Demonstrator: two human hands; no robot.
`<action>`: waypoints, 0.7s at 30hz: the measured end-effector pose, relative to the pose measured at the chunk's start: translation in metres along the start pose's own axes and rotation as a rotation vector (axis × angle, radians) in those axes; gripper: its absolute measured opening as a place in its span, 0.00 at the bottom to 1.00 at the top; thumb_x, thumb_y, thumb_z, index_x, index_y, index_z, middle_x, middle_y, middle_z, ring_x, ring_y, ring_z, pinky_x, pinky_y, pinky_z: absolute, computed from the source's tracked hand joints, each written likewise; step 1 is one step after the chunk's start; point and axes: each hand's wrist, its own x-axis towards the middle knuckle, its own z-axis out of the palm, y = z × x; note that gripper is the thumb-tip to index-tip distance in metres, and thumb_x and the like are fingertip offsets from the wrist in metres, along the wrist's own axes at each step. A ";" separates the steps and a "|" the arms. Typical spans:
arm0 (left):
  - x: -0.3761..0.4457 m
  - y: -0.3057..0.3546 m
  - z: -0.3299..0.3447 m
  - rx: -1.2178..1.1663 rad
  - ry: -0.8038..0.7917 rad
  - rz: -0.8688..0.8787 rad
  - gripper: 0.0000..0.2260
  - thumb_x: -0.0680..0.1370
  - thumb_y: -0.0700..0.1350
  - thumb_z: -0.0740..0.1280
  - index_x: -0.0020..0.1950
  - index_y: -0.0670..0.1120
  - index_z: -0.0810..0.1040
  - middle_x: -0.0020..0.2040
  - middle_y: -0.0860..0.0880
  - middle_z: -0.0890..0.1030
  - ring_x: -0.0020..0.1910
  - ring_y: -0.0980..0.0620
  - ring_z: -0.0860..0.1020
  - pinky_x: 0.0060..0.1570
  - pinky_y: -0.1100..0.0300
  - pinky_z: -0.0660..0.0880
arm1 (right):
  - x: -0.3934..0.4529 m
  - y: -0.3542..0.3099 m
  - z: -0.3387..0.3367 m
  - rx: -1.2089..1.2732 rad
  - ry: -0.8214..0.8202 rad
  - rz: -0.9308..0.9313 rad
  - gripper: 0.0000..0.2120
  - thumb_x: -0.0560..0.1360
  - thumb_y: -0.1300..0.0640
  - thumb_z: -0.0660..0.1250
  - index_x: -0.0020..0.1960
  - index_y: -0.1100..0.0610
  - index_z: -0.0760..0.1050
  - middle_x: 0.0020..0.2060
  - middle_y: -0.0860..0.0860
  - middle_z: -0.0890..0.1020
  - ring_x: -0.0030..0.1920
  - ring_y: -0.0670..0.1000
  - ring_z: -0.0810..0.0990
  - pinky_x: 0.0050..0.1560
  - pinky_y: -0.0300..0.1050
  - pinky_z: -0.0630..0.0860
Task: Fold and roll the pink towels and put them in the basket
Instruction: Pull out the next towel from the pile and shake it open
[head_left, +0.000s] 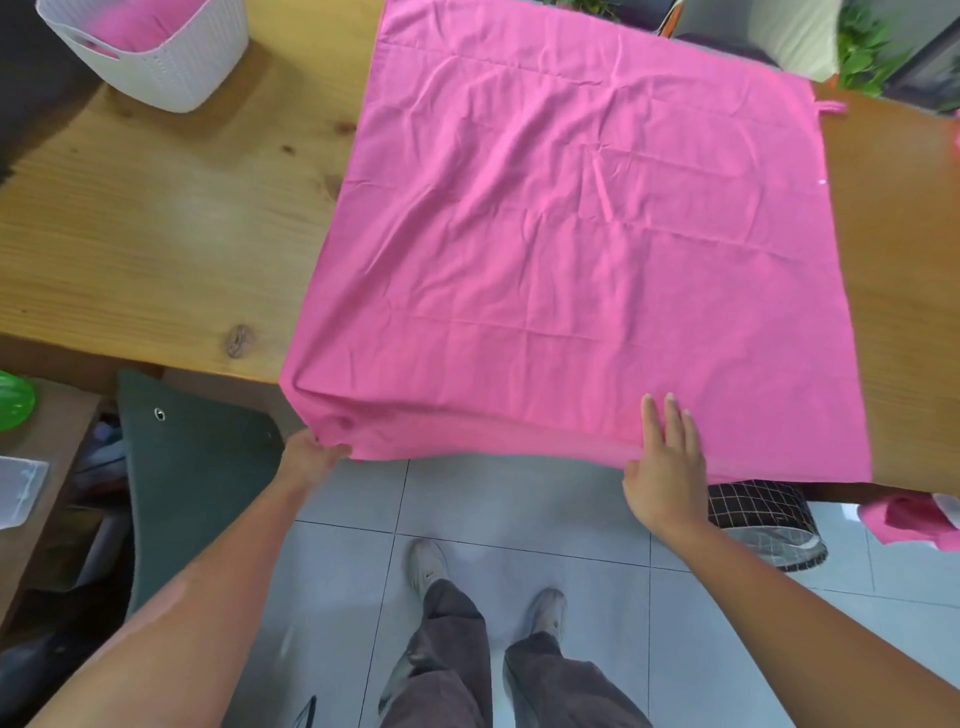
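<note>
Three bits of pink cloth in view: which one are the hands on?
The big towel spread flat on the table. The left hand pinches its near corner; the right hand lies flat on its near edge. The others sit untouched in the basket and at far right.

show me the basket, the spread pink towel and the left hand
basket (171, 78), head view, on its ribbed white front wall
spread pink towel (571, 249), head view, on its creased middle
left hand (311, 454), head view, on the hand's back at the towel's near corner
</note>
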 end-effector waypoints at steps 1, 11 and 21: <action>0.002 -0.003 0.002 0.041 -0.056 0.004 0.05 0.75 0.39 0.72 0.46 0.37 0.83 0.48 0.41 0.78 0.47 0.47 0.71 0.39 0.56 0.67 | 0.001 0.002 0.001 -0.002 0.002 -0.004 0.42 0.74 0.62 0.66 0.82 0.53 0.47 0.81 0.55 0.48 0.80 0.58 0.46 0.79 0.56 0.53; -0.058 0.014 0.033 0.328 -0.278 0.058 0.19 0.86 0.49 0.58 0.61 0.33 0.77 0.59 0.35 0.80 0.59 0.38 0.77 0.64 0.47 0.72 | 0.001 0.007 0.006 0.009 -0.011 -0.021 0.48 0.71 0.60 0.69 0.82 0.50 0.44 0.82 0.53 0.44 0.81 0.56 0.42 0.79 0.54 0.51; -0.153 0.153 0.024 -0.524 -0.559 -0.031 0.15 0.86 0.49 0.56 0.48 0.41 0.75 0.32 0.42 0.80 0.28 0.47 0.82 0.36 0.55 0.82 | -0.054 0.009 0.001 0.393 0.211 -0.153 0.27 0.81 0.49 0.64 0.75 0.59 0.66 0.74 0.55 0.69 0.74 0.58 0.66 0.73 0.56 0.64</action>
